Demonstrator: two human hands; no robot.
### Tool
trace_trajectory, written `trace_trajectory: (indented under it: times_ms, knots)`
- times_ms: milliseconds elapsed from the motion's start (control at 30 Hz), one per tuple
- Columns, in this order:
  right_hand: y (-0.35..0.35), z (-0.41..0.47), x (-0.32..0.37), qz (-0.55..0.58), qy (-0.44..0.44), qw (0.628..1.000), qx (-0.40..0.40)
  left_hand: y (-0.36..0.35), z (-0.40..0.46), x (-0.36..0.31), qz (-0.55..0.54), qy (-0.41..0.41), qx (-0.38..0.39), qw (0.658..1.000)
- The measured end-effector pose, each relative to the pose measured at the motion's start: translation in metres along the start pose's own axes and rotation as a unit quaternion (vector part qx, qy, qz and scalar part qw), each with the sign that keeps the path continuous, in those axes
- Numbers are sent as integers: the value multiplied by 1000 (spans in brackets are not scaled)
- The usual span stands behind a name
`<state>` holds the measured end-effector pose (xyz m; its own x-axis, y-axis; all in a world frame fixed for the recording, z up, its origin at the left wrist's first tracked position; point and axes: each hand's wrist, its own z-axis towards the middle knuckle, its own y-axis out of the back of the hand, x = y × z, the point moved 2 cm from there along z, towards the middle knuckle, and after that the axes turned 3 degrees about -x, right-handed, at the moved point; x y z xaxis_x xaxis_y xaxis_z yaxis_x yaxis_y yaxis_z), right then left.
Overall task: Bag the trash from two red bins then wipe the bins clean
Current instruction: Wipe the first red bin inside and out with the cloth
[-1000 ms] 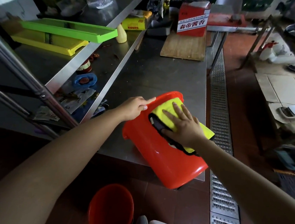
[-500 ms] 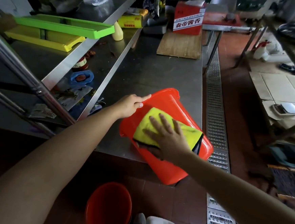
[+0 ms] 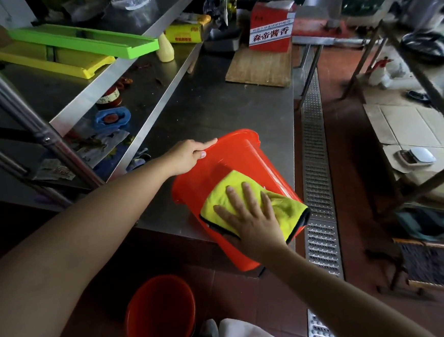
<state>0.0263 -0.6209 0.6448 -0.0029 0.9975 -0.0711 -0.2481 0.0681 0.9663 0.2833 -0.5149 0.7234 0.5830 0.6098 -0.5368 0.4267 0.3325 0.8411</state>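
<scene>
Floor, nearest: second red bin (image 3: 161, 316), standing upright on dark tile just below the table edge, mouth up; its inside is too dark to read.

Table edge: red bin (image 3: 231, 167) lying on its side on the steel table (image 3: 211, 110), base overhanging the near edge toward the person, open mouth pointing away.

On its upper wall: yellow cloth (image 3: 255, 205), folded, dark trim at the near edge, lying flat against the plastic.

Right hand (image 3: 248, 219): fingers straight and spread wide, palm pressing the cloth onto the bin wall; nothing is gripped.

Left hand (image 3: 190, 155): thumb and fingers curled over the bin's rim at the far left, bracing it.

Step in hand, by judgement: wiping the outside of the first bin; bagging appears finished for this one.

Next move, by judgement: steady palm pressure along the curved wall, then turning the bin by its rim to reach an unwiped face, keeping the overhanging base from tipping off.

Further back: wooden board (image 3: 258, 67), red carton (image 3: 271, 31), green tray (image 3: 83, 43) on the shelf.
</scene>
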Motion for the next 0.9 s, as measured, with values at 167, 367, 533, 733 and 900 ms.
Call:
trace_trajectory:
  times_ms: [167,367,533,733,900]
  knots:
    - [19,12,-59,120,-189,973,59,0,-5,-2,24,4,0,1000]
    - [20,11,-50,111,-249,960,68,-1,-3,-11,13,14,-28,999]
    - [1,-25,8,1,-70,998,0,-2,-6,-6,7,14,-27,1000]
    - [14,-27,-17,32,-83,996,7,-5,-10,-6,12,18,-38,999]
    - [28,-23,-70,129,-301,944,45,-8,-14,-6,13,34,-43,998]
